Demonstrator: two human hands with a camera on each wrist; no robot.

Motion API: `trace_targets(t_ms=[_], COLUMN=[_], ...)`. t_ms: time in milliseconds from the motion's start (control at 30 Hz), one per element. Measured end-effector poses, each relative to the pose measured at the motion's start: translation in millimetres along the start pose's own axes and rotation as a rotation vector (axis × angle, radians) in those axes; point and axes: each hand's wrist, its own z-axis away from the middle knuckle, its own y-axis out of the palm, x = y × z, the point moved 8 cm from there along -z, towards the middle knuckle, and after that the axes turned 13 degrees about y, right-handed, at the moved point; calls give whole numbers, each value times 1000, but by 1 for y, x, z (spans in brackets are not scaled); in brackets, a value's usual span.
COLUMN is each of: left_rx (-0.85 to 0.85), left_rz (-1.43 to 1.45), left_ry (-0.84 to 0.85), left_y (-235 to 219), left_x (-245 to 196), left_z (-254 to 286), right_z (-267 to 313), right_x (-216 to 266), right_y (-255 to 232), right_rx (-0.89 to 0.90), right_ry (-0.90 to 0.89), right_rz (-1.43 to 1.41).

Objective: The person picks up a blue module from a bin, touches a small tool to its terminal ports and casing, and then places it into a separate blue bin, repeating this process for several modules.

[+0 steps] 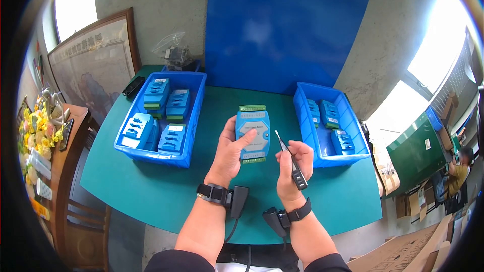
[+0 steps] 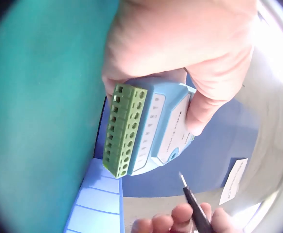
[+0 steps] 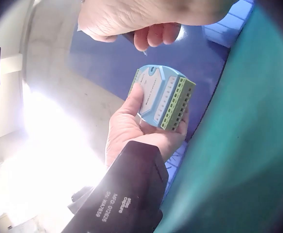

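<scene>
My left hand [image 1: 228,153] holds a light blue module [image 1: 259,145] with its thumb across the labelled face. Rows of green screw terminals [image 2: 124,131] line the module's two ends. My right hand [image 1: 289,176] grips a slim black screwdriver [image 1: 299,177], its thin metal tip pointing up and toward the module. In the left wrist view, that tip stands a short gap from the module's edge. The right wrist view has the module tilted in the left hand, with most of the screwdriver hidden behind the right hand.
At left on the green table [image 1: 227,216], a blue bin [image 1: 187,143] holds several similar modules. Another blue bin [image 1: 343,160] with modules stands at right. A plastic bag of parts [image 1: 176,55] and a black object [image 1: 133,86] lie at the back left. A person [image 1: 458,176] sits far right.
</scene>
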Motion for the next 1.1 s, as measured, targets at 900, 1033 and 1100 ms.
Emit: trace_targets(t_ms=[900,1033,1100], left_rx=[203,184,183], left_rz=[-269,-276,-274], left_ry=[-24,-14,-14], left_y=[18,16,16], left_x=[8,7,6], left_z=[9,8,8], right_z=[3,3,5], right_x=[-11,-4,6], right_y=[4,8,9], right_rx=[48,83,71], right_ry=[-26,-86,-162], right_rz=[15,23,90])
